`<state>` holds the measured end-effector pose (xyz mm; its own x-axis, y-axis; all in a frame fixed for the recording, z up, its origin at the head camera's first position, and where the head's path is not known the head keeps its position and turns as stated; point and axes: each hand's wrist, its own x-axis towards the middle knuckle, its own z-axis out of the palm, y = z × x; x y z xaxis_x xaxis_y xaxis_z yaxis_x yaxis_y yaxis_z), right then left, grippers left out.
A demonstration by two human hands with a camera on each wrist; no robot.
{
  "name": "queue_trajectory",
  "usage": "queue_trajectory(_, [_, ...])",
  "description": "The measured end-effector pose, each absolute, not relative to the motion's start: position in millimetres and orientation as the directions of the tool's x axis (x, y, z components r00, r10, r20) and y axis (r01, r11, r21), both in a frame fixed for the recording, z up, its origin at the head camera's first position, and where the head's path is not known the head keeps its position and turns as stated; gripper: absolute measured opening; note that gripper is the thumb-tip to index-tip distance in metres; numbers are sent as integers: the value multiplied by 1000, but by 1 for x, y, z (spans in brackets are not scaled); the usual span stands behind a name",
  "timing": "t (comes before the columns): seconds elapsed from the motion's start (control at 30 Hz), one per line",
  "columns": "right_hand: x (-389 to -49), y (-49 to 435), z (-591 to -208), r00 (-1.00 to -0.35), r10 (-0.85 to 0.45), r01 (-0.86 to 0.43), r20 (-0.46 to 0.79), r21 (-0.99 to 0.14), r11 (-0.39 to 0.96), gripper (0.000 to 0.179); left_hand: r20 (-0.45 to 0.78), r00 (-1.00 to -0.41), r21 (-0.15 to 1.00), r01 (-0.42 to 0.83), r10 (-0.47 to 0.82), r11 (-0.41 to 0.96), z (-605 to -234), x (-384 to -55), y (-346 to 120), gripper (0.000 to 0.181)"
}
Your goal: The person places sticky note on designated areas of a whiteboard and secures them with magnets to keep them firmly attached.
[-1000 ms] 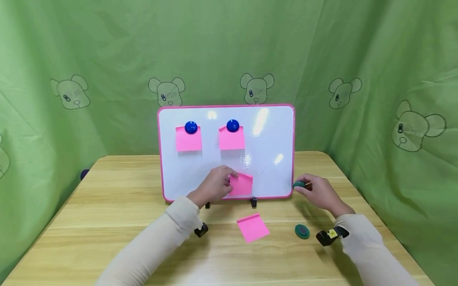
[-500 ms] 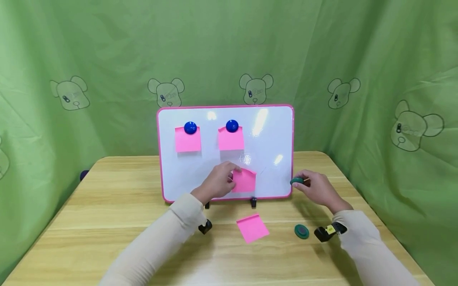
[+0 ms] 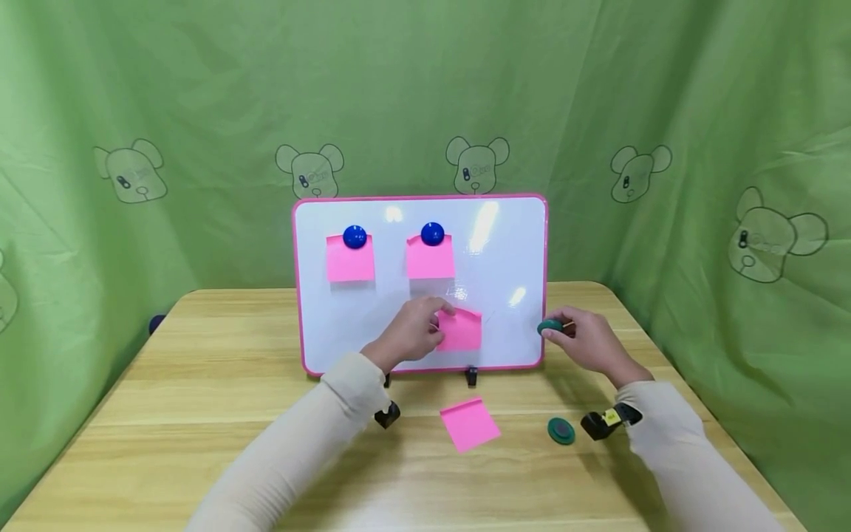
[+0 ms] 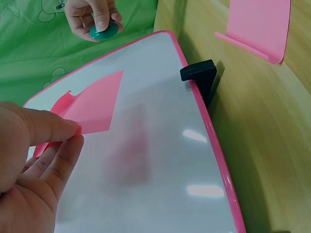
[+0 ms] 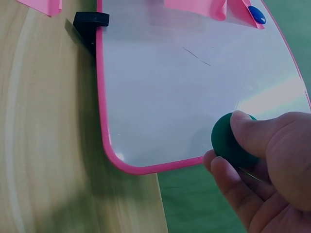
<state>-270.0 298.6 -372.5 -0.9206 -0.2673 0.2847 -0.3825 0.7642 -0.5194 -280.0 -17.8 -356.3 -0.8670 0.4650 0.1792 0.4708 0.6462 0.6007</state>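
Observation:
My left hand [image 3: 414, 331] pinches a pink sticky note [image 3: 461, 330] by its left side, in front of the lower middle of the whiteboard [image 3: 512, 258]. In the left wrist view the note [image 4: 99, 104] stands off the board, its shadow falling on the white surface. At the board's right edge my right hand [image 3: 592, 340] holds a round green magnet [image 3: 549, 326] between thumb and fingers. The right wrist view shows that magnet [image 5: 228, 141] overlapping the board's corner area. Two more pink notes [image 3: 350, 264] hang higher up under blue magnets [image 3: 355, 236].
Black feet [image 3: 471, 376] prop the pink-framed board on the wooden table [image 3: 219, 414]. In front of it lie another pink sticky note [image 3: 470, 424] and a second green magnet [image 3: 561, 431], its underside up. A green curtain [image 3: 399, 89] surrounds the table.
My left hand has carried the pink note up and slightly right across the board. My right hand, with the green magnet, has risen a little and shifted left toward the board's edge.

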Motion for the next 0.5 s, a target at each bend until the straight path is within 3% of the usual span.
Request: queue_trajectory(0.5, [-278, 295, -362, -917, -263, -388, 298, -524, 758, 22, 182, -862, 622, 474, 473, 623, -353, -286, -8, 31])
